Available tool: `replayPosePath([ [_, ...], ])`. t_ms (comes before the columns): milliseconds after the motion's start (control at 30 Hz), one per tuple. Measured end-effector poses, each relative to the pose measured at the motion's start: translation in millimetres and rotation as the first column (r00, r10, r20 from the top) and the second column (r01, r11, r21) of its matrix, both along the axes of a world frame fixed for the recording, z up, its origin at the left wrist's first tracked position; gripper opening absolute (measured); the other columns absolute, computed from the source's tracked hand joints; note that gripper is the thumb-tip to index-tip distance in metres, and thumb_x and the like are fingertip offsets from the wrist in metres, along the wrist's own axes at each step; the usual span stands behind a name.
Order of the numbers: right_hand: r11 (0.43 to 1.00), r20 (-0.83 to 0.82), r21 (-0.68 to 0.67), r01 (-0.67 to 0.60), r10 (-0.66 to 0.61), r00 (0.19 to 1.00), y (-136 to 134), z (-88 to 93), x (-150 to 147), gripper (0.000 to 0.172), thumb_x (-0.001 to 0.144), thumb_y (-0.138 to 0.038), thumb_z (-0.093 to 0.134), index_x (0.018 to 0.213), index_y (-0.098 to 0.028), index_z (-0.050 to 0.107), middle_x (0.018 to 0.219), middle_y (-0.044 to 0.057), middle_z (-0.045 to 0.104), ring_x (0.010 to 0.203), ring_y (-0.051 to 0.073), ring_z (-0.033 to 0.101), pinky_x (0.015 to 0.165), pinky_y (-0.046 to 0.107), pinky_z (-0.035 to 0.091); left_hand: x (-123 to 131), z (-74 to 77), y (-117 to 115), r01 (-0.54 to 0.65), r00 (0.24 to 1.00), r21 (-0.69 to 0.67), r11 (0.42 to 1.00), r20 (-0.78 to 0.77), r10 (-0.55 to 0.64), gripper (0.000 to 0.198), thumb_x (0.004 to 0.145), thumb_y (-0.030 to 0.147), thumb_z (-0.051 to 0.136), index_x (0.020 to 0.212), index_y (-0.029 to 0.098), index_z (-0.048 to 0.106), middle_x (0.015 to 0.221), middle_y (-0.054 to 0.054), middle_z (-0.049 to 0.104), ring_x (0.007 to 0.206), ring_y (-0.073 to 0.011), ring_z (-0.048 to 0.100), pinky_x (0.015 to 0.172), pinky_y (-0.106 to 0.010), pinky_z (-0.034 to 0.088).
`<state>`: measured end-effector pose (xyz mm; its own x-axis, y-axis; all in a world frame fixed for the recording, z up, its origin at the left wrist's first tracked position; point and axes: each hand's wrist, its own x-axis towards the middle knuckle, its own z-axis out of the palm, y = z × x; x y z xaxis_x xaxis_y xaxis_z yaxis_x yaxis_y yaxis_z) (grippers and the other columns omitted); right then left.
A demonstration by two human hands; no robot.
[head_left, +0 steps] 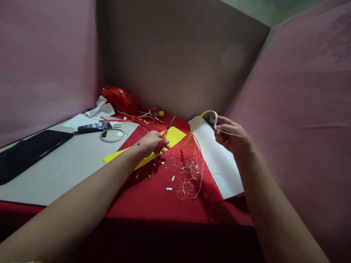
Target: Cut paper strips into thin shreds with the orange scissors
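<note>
My left hand (153, 142) is closed round the orange handles of a pair of scissors (163, 138), whose blades point up and away. Beneath that hand lies yellow paper (177, 136) on the red cloth. Raised at the right, my right hand (229, 132) pinches a narrow yellow-and-white paper strip (203, 114). The strip arches over to the left and its yellow end hangs down near the yellow paper. Thin curled offcuts (190, 168) and small white scraps are scattered on the cloth below the hands.
A white sheet (216, 160) lies at the right over red paper. On the left are a grey board (55, 168), a dark flat object (33, 149), a round ring (112, 135) and a dark tube (94, 126). A red plastic bag (120, 98) stands at the back. Partition walls enclose three sides.
</note>
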<state>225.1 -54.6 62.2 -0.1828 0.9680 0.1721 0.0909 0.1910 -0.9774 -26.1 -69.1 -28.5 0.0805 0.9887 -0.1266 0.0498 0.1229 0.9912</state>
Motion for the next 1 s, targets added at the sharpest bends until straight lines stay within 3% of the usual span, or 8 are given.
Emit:
replayPosePath([
  [200,0.953,-0.062,0.283,0.105,-0.091,0.994,40,26.7,-12,0.052,0.063,-0.020,0.053,0.115,-0.024,0.055,0.051,-0.006,0.046,0.040,0.007,0.040,0.039,0.021,0.030,-8,6.2,0,-0.076,0.997,0.046,0.996,-0.016,0.076,0.007,0.070,0.015,0.056,0.064,0.011,0.054,0.061,-0.006,0.062,0.041,-0.0075,0.046,0.036,-0.023,0.029],
  [400,0.962,0.226,0.083,0.260,-0.272,0.935,49,-41.3,-3,0.043,0.062,-0.015,0.049,0.104,-0.013,0.056,0.047,-0.004,0.047,0.036,0.010,0.042,0.035,0.021,0.031,-18,15.1,3,-0.105,0.983,0.094,0.990,-0.138,0.118,0.009,0.066,0.017,0.060,0.066,0.014,0.051,0.058,-0.004,0.059,0.041,-0.0088,0.046,0.038,-0.023,0.028],
  [467,0.936,0.489,-0.070,0.346,-0.270,0.830,48,-69.3,2,0.032,0.058,-0.010,0.049,0.089,-0.009,0.059,0.044,0.000,0.050,0.035,0.013,0.047,0.036,0.025,0.035,-23,18.4,7,-0.066,0.863,0.145,0.987,-0.489,0.130,0.009,0.066,0.018,0.057,0.061,0.016,0.050,0.051,-0.004,0.055,0.041,-0.0113,0.047,0.040,-0.024,0.028],
  [567,0.918,0.605,-0.071,0.390,-0.271,0.748,43,-85.0,9,0.015,0.055,-0.007,0.052,0.068,-0.010,0.059,0.042,0.006,0.053,0.039,0.020,0.054,0.038,0.029,0.038,-36,20.7,14,0.049,0.449,0.230,0.972,-0.874,0.184,0.010,0.061,0.017,0.057,0.054,0.016,0.049,0.053,-0.007,0.055,0.053,-0.0176,0.055,0.045,-0.026,0.028],
  [700,0.841,0.655,0.371,0.394,-0.538,0.531,24,-64.6,0,0.014,0.060,-0.011,0.055,0.073,-0.015,0.059,0.062,0.009,0.062,0.063,0.021,0.063,0.054,0.027,0.045,-55,14.6,20,0.078,0.280,0.155,0.985,-0.952,0.127,0.003,0.055,0.016,0.059,0.056,0.014,0.057,0.066,-0.012,0.062,0.069,-0.0231,0.059,0.052,-0.026,0.033],
  [833,0.993,0.455,-0.063,0.101,-0.062,0.889,-14,-64.7,-44,0.008,0.071,-0.021,0.051,0.075,-0.015,0.056,0.050,0.000,0.054,0.040,0.013,0.053,0.039,0.024,0.041,-66,5.0,18,0.055,0.172,0.027,0.998,-0.985,0.018,0.022,0.054,0.021,0.060,0.074,0.014,0.066,0.084,-0.015,0.068,0.076,-0.0249,0.061,0.056,-0.027,0.038],
  [933,0.863,0.024,-0.433,-0.260,0.299,0.954,-45,-91.0,-86,0.006,0.068,-0.015,0.053,0.074,-0.012,0.054,0.056,0.004,0.060,0.043,0.015,0.058,0.041,0.026,0.048,-67,1.2,14,0.038,0.140,-0.006,0.999,-0.990,-0.011,0.032,0.058,0.027,0.059,0.086,0.014,0.067,0.092,-0.017,0.067,0.079,-0.0264,0.062,0.056,-0.028,0.040],
  [1000,0.784,-0.203,-0.521,-0.338,0.271,0.941,-60,-107.8,-109,0.007,0.066,-0.011,0.053,0.074,-0.011,0.054,0.059,0.006,0.062,0.048,0.019,0.063,0.048,0.031,0.053,-67,-0.2,12,0.028,0.132,-0.021,0.999,-0.991,-0.025,0.036,0.059,0.034,0.059,0.089,0.015,0.067,0.093,-0.017,0.068,0.079,-0.0265,0.062,0.056,-0.028,0.040],
])
